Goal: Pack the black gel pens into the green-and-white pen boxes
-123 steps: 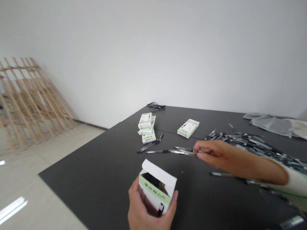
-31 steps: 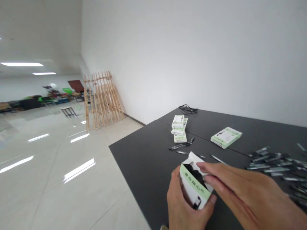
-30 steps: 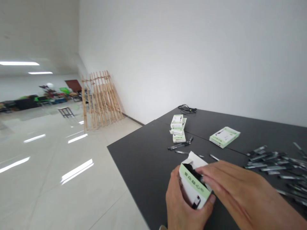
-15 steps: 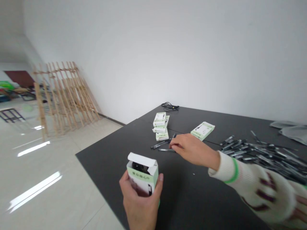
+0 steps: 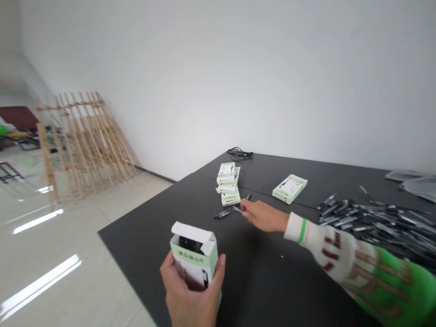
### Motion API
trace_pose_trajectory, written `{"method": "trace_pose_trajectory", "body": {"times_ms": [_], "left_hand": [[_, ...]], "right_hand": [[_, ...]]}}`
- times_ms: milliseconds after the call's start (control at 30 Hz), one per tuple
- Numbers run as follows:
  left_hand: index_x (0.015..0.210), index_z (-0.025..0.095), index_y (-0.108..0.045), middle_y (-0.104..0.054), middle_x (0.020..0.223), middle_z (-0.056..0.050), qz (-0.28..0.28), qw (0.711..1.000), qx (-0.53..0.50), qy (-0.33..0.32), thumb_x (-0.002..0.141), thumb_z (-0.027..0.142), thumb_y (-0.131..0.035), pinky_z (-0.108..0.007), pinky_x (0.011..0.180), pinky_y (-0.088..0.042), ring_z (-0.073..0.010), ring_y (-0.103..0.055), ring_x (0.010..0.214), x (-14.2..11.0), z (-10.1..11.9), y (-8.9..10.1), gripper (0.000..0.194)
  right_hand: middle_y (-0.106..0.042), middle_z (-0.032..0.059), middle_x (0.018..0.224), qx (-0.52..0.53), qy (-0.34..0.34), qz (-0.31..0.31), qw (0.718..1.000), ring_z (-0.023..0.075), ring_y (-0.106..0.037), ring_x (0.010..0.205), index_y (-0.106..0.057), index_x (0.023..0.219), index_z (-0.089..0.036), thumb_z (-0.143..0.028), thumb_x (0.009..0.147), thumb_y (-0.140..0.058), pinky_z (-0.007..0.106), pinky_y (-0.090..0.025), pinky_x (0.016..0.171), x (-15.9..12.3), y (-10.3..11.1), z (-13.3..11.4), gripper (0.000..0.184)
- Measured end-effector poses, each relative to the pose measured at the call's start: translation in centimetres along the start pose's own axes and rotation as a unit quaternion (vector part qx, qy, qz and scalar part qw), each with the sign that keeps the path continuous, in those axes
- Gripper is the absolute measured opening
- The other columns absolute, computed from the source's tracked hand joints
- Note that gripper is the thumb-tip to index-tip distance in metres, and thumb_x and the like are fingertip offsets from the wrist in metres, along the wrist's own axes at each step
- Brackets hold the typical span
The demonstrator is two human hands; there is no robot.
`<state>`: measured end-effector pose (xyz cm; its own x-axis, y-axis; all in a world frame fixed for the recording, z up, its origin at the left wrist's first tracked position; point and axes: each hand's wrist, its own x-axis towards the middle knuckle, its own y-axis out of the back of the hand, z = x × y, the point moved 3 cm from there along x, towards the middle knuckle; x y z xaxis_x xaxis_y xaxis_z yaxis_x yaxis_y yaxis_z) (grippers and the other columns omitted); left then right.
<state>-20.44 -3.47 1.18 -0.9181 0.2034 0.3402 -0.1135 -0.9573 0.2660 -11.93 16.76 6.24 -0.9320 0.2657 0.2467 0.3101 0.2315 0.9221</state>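
My left hand (image 5: 192, 297) grips a small white and green pen box (image 5: 194, 256) held upright, its top flap open and dark pen ends showing inside. My right hand (image 5: 264, 215) reaches forward over the black table (image 5: 190, 213), its fingers pinched on a pen (image 5: 238, 209) lying among a few loose pens (image 5: 225, 211). Just beyond these pens sits a stack of closed green and white boxes (image 5: 228, 181). One more closed box (image 5: 289, 188) lies flat to the right.
A large heap of black pens (image 5: 374, 220) covers the table's right side. A black cable (image 5: 240, 153) lies at the far edge near the white wall. Grey plastic bags (image 5: 413, 181) sit far right. A wooden lattice (image 5: 75, 141) leans on the wall left.
My right hand left the open box and stretched out to the loose pens near the stack. My left hand kept hold of the box. The view swung to the right.
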Motion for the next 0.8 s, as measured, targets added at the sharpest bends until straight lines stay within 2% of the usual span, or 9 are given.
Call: {"method": "trace_pose_trajectory", "body": {"times_ms": [67, 167, 267, 333, 433, 533, 667, 800], "left_hand": [[0.125, 0.017, -0.045, -0.058, 0.094, -0.005, -0.003, 1.000, -0.011, -0.013, 0.055, 0.049, -0.079, -0.034, 0.061, -0.052, -0.0220, -0.062, 0.074, -0.3, 0.1, -0.2, 0.084], [0.127, 0.016, -0.044, -0.059, 0.096, -0.006, -0.019, 0.999, -0.017, -0.030, 0.056, 0.047, -0.079, -0.034, 0.064, -0.054, -0.0231, -0.063, 0.078, -1.0, 0.6, -0.5, 0.085], [0.128, 0.014, -0.045, -0.059, 0.100, -0.008, -0.027, 0.998, 0.007, -0.050, 0.060, 0.049, -0.077, -0.032, 0.065, -0.054, -0.0223, -0.063, 0.080, -1.7, 1.6, -0.6, 0.083], [0.127, 0.013, -0.047, -0.058, 0.101, -0.008, -0.023, 0.997, 0.034, -0.073, 0.061, 0.051, -0.076, -0.031, 0.064, -0.055, -0.0216, -0.063, 0.079, -2.1, 2.2, -0.6, 0.081], [0.128, 0.012, -0.047, -0.060, 0.103, -0.010, -0.016, 0.993, 0.046, -0.104, 0.061, 0.051, -0.076, -0.033, 0.067, -0.056, -0.0228, -0.064, 0.080, -2.7, 2.5, -0.7, 0.083], [0.126, 0.013, -0.048, -0.062, 0.104, -0.011, -0.019, 0.990, 0.038, -0.136, 0.063, 0.050, -0.075, -0.038, 0.075, -0.056, -0.0255, -0.065, 0.086, -2.9, 2.5, -0.9, 0.078], [0.126, 0.015, -0.048, -0.063, 0.109, -0.012, -0.029, 0.986, 0.041, -0.157, 0.065, 0.050, -0.073, -0.044, 0.084, -0.053, -0.0293, -0.065, 0.095, -3.0, 2.4, -1.2, 0.075], [0.128, 0.016, -0.047, -0.062, 0.109, -0.012, -0.034, 0.986, 0.047, -0.156, 0.062, 0.050, -0.076, -0.043, 0.082, -0.054, -0.0293, -0.065, 0.094, -2.9, 2.2, -1.1, 0.080]], "right_hand": [[-0.069, 0.0052, 0.090, 0.039, 0.011, 0.005, 0.999, 0.0154, -0.062, 0.072, -0.061, 0.112, -0.014, -0.025, 0.101, -0.040, 0.027, -0.047, 0.065, -0.8, 2.0, -0.7, 0.026], [-0.072, 0.0027, 0.093, 0.097, 0.052, 0.009, 0.994, 0.0164, -0.064, 0.078, -0.066, 0.112, -0.019, -0.030, 0.098, -0.046, 0.025, -0.046, 0.068, -2.2, 6.3, -3.3, 0.027], [-0.071, 0.0023, 0.103, 0.034, 0.105, 0.014, 0.994, 0.0182, -0.065, 0.092, -0.068, 0.111, -0.023, -0.019, 0.094, -0.051, 0.028, -0.046, 0.079, -3.7, 10.3, -6.5, 0.025], [-0.072, 0.0007, 0.094, -0.034, 0.115, -0.003, 0.993, 0.0181, -0.066, 0.084, -0.069, 0.103, -0.025, -0.017, 0.091, -0.053, 0.028, -0.046, 0.074, -4.4, 11.7, -8.2, 0.022], [-0.069, -0.0009, 0.071, -0.118, 0.124, -0.041, 0.984, 0.0176, -0.063, 0.064, -0.070, 0.081, -0.024, -0.020, 0.086, -0.060, 0.028, -0.043, 0.059, -5.1, 12.3, -10.0, 0.011], [-0.065, -0.0001, 0.061, -0.172, 0.163, -0.034, 0.971, 0.0162, -0.059, 0.054, -0.064, 0.064, -0.022, -0.014, 0.078, -0.065, 0.027, -0.038, 0.052, -5.2, 11.9, -11.2, 0.016], [-0.061, -0.0002, 0.055, -0.188, 0.185, 0.004, 0.965, 0.0147, -0.056, 0.049, -0.062, 0.064, -0.021, -0.011, 0.075, -0.066, 0.026, -0.037, 0.051, -5.1, 11.9, -11.6, 0.015], [-0.060, -0.0008, 0.056, -0.207, 0.187, 0.011, 0.960, 0.0158, -0.057, 0.051, -0.062, 0.065, -0.023, -0.014, 0.074, -0.067, 0.027, -0.036, 0.051, -5.2, 12.6, -11.0, 0.013]]}}
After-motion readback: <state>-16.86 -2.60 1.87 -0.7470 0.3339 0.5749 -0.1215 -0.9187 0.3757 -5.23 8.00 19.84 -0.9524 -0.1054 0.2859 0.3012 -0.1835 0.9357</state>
